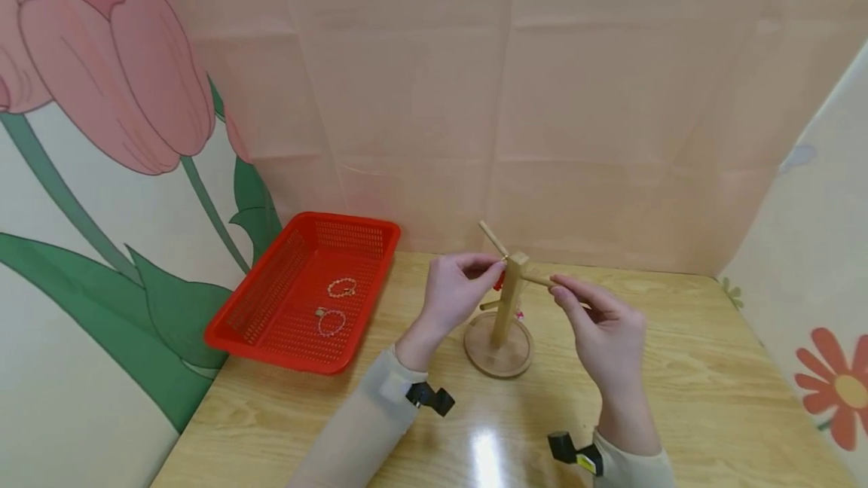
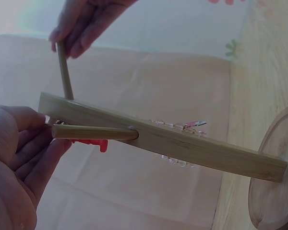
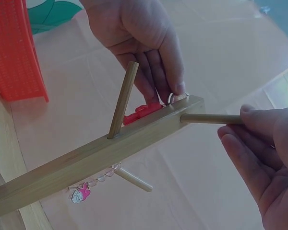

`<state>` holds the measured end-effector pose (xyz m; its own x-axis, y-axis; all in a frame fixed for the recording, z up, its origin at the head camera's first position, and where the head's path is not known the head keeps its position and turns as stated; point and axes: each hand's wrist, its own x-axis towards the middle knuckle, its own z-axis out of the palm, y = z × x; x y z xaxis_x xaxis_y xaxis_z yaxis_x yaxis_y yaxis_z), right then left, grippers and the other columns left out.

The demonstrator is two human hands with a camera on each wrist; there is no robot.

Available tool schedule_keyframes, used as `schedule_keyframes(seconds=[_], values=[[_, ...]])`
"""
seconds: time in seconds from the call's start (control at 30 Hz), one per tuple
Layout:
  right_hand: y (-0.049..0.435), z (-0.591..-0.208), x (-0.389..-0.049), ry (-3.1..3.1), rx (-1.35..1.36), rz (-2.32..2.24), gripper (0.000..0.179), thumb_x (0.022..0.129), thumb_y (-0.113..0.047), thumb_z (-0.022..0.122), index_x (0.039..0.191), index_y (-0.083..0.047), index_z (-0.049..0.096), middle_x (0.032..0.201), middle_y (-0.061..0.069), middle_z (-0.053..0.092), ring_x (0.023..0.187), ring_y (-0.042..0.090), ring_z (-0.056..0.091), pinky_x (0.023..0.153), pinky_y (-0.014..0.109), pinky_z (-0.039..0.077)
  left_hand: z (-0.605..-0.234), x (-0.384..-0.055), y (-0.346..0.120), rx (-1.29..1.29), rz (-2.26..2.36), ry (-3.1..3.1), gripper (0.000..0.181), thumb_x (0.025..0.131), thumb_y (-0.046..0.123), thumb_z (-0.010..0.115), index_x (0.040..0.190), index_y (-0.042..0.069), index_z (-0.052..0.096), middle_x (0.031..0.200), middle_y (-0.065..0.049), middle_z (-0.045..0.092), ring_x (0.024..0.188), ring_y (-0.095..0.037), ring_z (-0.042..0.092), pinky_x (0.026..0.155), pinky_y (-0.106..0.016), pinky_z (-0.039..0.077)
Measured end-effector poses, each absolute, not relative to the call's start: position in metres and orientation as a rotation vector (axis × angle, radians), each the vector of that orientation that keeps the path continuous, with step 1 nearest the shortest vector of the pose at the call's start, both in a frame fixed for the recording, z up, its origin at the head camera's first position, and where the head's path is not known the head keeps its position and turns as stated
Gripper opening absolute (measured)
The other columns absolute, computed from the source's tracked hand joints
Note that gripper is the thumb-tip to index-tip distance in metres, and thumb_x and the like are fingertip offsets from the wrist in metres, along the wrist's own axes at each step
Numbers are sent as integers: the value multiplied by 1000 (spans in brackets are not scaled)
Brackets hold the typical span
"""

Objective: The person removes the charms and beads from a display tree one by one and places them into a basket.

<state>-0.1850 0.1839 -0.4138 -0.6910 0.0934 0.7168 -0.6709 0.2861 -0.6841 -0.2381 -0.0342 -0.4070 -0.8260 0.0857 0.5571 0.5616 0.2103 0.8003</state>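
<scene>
A wooden peg stand [image 1: 507, 307] with a round base stands upright on the table. My left hand [image 1: 456, 291] pinches a red keychain [image 3: 143, 111] by its metal ring, close beside the top of the post. Whether the ring is around an upper peg cannot be told. At the other side, my right hand [image 1: 606, 326] pinches the tip of an upper peg [image 3: 211, 118] between thumb and fingers. A clear-and-pink beaded bracelet [image 3: 102, 178] with a pink-and-white character charm [image 3: 80, 194] hangs from a lower peg [image 3: 137, 180].
Left of the stand sits a red plastic basket [image 1: 285, 300] holding a pale beaded bracelet [image 1: 349, 292] and a pinkish one [image 1: 331, 333]. A pink cloth [image 1: 420, 96] hangs behind the wooden table [image 1: 678, 367]. Flower-patterned panels flank both sides.
</scene>
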Motion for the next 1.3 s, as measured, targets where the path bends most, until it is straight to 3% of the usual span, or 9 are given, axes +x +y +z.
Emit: schedule_keyframes(seconds=[0.57, 0.93, 1.07, 1.3], values=[[186, -417, -181, -1916, 492, 1486, 21, 92, 14, 76, 109, 4, 82, 103, 22, 79, 92, 8, 78, 78, 18, 60, -407, -236, -32, -583, -1664, -2098, 9, 95, 12, 84, 99, 4, 86, 90, -3, 82, 75, -6, 74, 70, -26, 63], [186, -417, -181, -1898, 529, 1471, 18, 93, 9, 77, 110, 3, 82, 101, 21, 79, 92, 8, 78, 74, 15, 59, -407, -238, -37, -549, -1614, -2088, 8, 94, 10, 84, 98, 4, 86, 89, -4, 81, 75, -6, 74, 70, -25, 62], [184, -417, -184, -1855, 563, 1460, 17, 92, 11, 77, 108, 5, 82, 99, 23, 79, 91, 8, 77, 69, 13, 56, -406, -239, -38, -542, -1597, -2073, 8, 94, 10, 84, 97, 3, 85, 88, -5, 81, 75, -7, 74, 71, -24, 62], [183, -417, -186, -1825, 572, 1462, 13, 92, 12, 76, 105, 11, 80, 96, 26, 78, 90, 7, 77, 74, 13, 57, -407, -239, -39, -540, -1603, -2058, 8, 93, 9, 84, 97, 2, 85, 88, -7, 81, 75, -8, 75, 70, -25, 62]])
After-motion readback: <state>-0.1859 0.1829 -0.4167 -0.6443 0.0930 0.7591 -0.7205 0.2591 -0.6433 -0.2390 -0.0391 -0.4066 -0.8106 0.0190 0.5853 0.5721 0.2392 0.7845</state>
